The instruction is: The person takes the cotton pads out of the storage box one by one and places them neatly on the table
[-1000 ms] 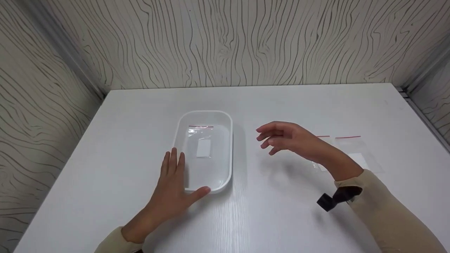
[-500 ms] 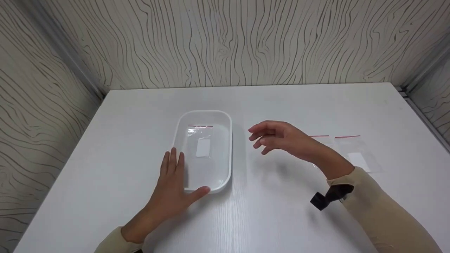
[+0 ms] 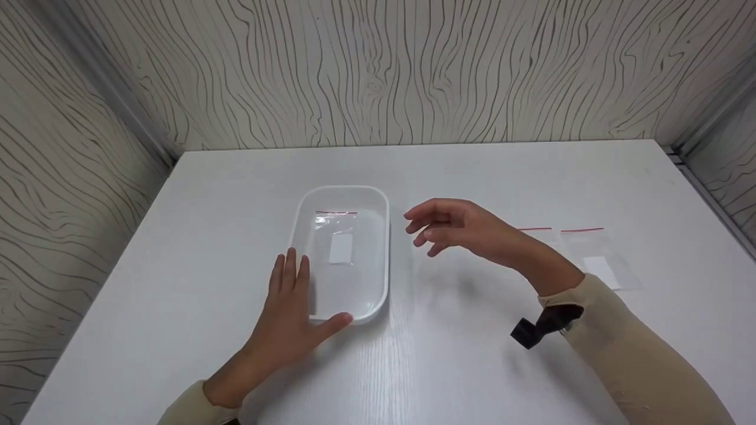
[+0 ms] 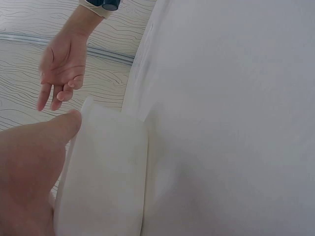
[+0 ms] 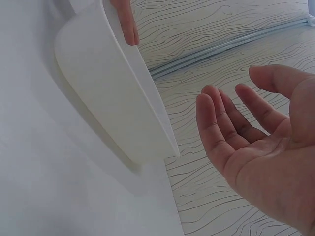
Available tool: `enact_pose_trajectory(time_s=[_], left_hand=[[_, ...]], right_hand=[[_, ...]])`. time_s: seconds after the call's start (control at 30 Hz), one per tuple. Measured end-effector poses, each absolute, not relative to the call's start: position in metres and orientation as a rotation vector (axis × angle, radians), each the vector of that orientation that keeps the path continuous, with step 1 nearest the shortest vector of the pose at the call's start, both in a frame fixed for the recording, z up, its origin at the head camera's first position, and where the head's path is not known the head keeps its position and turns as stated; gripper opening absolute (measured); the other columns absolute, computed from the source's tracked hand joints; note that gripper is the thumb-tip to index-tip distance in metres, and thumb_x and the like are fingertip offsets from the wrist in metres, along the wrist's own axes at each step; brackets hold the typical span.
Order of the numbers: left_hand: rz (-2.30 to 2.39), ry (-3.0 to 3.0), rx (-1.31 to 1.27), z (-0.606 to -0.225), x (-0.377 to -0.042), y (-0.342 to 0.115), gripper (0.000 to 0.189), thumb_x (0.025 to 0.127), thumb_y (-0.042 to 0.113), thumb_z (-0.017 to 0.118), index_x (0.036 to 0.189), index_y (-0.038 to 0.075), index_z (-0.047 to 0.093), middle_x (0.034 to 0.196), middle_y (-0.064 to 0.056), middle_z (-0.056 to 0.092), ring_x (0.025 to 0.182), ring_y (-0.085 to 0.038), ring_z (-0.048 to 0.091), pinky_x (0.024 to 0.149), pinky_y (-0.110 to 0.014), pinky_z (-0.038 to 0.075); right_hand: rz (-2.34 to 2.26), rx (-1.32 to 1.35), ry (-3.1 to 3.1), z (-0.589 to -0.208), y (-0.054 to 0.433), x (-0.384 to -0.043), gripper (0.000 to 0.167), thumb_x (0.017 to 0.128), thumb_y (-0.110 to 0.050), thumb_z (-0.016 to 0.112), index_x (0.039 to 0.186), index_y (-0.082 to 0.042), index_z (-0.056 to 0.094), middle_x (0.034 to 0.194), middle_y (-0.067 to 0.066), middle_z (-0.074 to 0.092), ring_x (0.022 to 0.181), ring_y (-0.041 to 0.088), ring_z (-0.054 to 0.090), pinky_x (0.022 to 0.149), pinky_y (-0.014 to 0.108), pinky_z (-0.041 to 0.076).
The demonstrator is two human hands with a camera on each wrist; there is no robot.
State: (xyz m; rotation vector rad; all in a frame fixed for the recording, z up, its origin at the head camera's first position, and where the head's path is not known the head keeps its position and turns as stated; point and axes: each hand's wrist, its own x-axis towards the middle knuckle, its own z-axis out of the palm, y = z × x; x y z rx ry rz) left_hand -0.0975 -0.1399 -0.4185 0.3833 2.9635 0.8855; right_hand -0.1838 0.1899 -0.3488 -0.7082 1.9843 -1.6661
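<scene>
A white plastic tray with rounded corners stands on the table, left of the middle in the head view. In it lies a clear zip bag with a red seal line and a white label. My left hand rests on the tray's near left corner, fingers straight along its side and thumb out over the near rim. Off the tray's right side, my right hand hovers above the table, fingers loosely bent, nothing in them. The right wrist view shows this hand apart from the tray wall.
Two more clear bags with red seals lie on the right. One bag shows its white label; the other bag is partly hidden behind my right forearm. Wood-patterned panels border the white table at the back and sides.
My right hand has drifted left toward the tray, away from the two bags on the right. The left hand, the tray and the bag in it have stayed put.
</scene>
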Motion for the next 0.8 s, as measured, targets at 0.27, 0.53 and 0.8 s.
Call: enact_pose_trajectory(time_s=[0.27, 0.53, 0.8], left_hand=[[0.856, 2.956, 0.344, -0.419, -0.1, -0.139, 0.12, 0.081, 0.072, 0.07, 0.158, -0.007, 0.022, 0.168, -0.024, 0.003, 0.154, -0.045, -0.002, 0.115, -0.062, 0.028], [0.856, 2.952, 0.326, -0.42, -0.101, -0.139, 0.12, 0.08, 0.07, 0.072, 0.159, -0.006, 0.021, 0.169, -0.022, 0.003, 0.154, -0.044, -0.002, 0.114, -0.063, 0.028], [0.848, 2.951, 0.325, -0.42, -0.101, -0.138, 0.119, 0.081, 0.068, 0.073, 0.159, -0.005, 0.021, 0.169, -0.023, 0.004, 0.154, -0.045, -0.001, 0.114, -0.064, 0.028]], right_hand=[[-1.678, -0.736, 1.966, -0.342, 0.175, -0.186, 0.037, 0.1, -0.01, 0.062, 0.137, -0.006, 0.059, 0.126, 0.017, 0.062, 0.113, 0.034, 0.063, 0.091, 0.044, 0.056], [-1.651, -0.727, 1.969, -0.336, 0.163, -0.187, 0.037, 0.099, -0.009, 0.063, 0.135, -0.007, 0.06, 0.125, 0.016, 0.062, 0.114, 0.04, 0.062, 0.091, 0.044, 0.056], [-1.633, -0.709, 2.0, -0.334, 0.153, -0.19, 0.037, 0.098, -0.01, 0.065, 0.134, -0.008, 0.061, 0.125, 0.015, 0.063, 0.113, 0.037, 0.063, 0.091, 0.044, 0.056]])
